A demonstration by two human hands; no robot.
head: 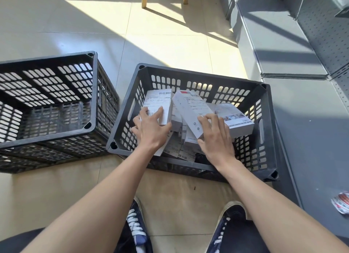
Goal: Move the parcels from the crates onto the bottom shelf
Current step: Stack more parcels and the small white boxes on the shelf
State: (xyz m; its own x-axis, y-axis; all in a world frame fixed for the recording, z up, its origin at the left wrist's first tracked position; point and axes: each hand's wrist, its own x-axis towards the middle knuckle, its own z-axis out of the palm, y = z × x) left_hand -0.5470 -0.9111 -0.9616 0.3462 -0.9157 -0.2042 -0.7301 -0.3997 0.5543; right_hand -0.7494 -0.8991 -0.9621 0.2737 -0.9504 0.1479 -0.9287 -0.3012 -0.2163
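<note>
From the head view, we look down into the right-hand crate (262,109), where both our hands are on white parcels. Our left hand (151,128) holds the near end of a labelled box (158,103): the thumb lies across its top face and the fingers curl round its left edge. This box tilts up, its long axis running away from us toward the crate's far wall. Our right hand (213,133) grips the near end of a long narrow box (188,109), fingers curled over the top and thumb against the near side; its long axis runs from that grip up and to the left, ending beside the first box. A third box (236,118) lies flat just right of the right hand, and more labelled parcels sit underneath.

The bottom shelf (279,44) lies beyond and to the right of the crate, so we judge the right hand nearer to it; both boxes would have to swing rightward. The second crate (90,94) stands to the left, and we see no parcels inside it.
</note>
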